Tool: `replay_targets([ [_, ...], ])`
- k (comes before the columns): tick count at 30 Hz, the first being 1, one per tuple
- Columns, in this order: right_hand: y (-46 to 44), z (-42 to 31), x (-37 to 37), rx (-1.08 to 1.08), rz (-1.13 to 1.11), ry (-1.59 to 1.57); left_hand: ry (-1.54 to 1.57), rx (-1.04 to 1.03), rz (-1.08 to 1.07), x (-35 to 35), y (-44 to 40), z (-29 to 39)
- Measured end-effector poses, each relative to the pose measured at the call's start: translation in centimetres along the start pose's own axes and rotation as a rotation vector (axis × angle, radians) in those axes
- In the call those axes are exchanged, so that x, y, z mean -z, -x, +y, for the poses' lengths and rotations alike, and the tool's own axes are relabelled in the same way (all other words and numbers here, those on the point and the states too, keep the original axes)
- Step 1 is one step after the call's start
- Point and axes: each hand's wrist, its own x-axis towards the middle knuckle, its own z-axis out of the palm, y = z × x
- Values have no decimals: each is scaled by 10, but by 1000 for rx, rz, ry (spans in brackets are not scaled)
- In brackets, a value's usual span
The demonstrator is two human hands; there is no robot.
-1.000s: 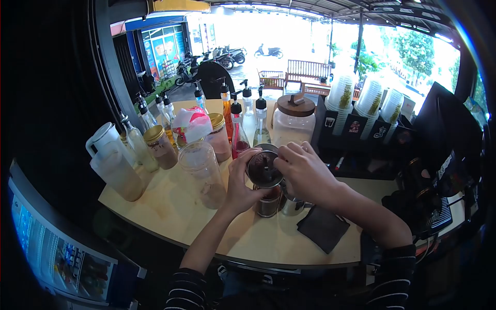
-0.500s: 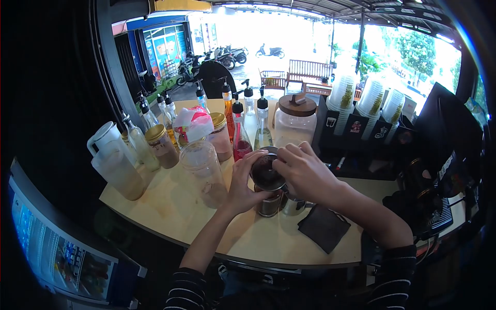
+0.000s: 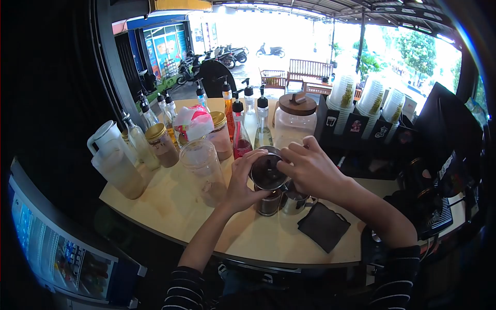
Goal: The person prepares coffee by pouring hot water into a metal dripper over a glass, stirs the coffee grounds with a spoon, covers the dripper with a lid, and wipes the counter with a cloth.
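Note:
My left hand (image 3: 242,180) is closed around the left side of a round metal cup (image 3: 268,175) with a dark inside. The cup is held up over the counter, its mouth tilted toward me. My right hand (image 3: 310,168) is at the cup's right rim with its fingers curled in; what they grip, if anything, is hidden. Just below the cup stands a small dark-looking glass (image 3: 268,205), and whether the two touch I cannot tell. A metal pitcher (image 3: 295,202) stands right beside that glass, under my right hand. A folded dark cloth (image 3: 324,226) lies nearby.
Left of my hands are a clear jar (image 3: 202,175), a cloudy pitcher (image 3: 118,168) and gold-lidded jars (image 3: 161,146). Pump bottles (image 3: 241,129) and a wooden-lidded jar (image 3: 295,121) line the back. Stacked cups (image 3: 342,93) fill a black holder at right. The counter's front edge (image 3: 289,265) curves near me.
My right hand has shifted slightly to the right and its fingers have moved at the rim, so more of the metal pitcher shows. My left hand and the cup stay nearly in place.

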Motion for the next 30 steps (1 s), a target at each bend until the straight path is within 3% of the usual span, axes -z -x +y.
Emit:
replay_targets([
  [7,-8,-12,-5,-31,56,-62,35,11,25,-3,-1,-3],
  [12,-16,-14,0,-192,19,6,-5,-14,28,-2,-1,-2],
  [16,-12,-21,0,-179,-79,-39,-44,-11,29,2,-3,0],
  [26,-9,-22,5,-145,-36,-38,-55,-26,1,4,-3,-1],
  [30,-5,-13,16,-146,-115,24,-68,-1,-20,7,-1,-2],
])
